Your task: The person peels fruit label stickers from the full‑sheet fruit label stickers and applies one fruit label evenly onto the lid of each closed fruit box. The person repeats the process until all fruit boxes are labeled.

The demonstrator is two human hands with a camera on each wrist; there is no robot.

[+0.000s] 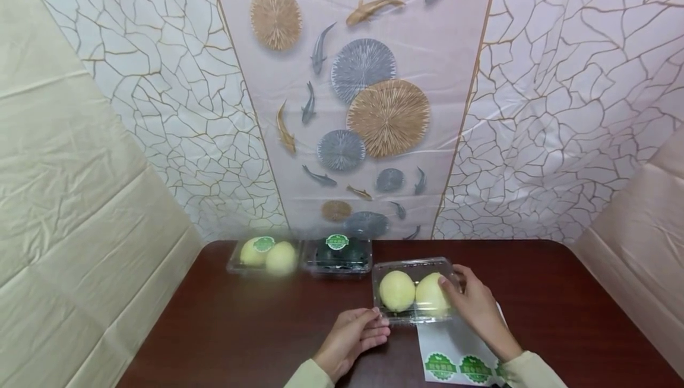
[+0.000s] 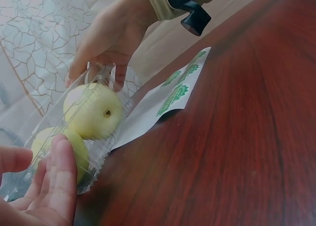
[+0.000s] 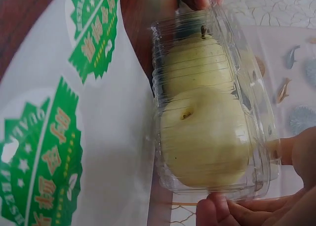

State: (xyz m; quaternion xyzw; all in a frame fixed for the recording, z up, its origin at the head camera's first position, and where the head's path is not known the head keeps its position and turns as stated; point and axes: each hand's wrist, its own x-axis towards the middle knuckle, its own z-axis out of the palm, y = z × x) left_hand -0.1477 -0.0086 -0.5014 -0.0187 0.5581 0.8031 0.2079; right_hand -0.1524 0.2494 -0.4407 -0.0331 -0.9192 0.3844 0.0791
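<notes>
A clear plastic fruit box (image 1: 392, 318) holds two round, pale yellow fruits (image 1: 397, 291) that look like pears; a short stem shows on one fruit (image 3: 197, 63) in the right wrist view. My right hand (image 1: 478, 302) grips the box's right end, thumb on top and fingers round the far side. At the near left corner my left hand (image 1: 352, 337) pinches the edge between thumb and fingers. The box is tilted in the left wrist view. Partly behind the box and right forearm lies a white sheet of green round stickers (image 1: 440, 367).
At the table's back left stands another clear box (image 1: 232, 268) with two yellow fruits and a green sticker. Beside it is a clear box (image 1: 310, 266) of dark contents, also stickered. The brown table (image 1: 240, 328) meets a patterned cloth wall (image 1: 369, 114) behind.
</notes>
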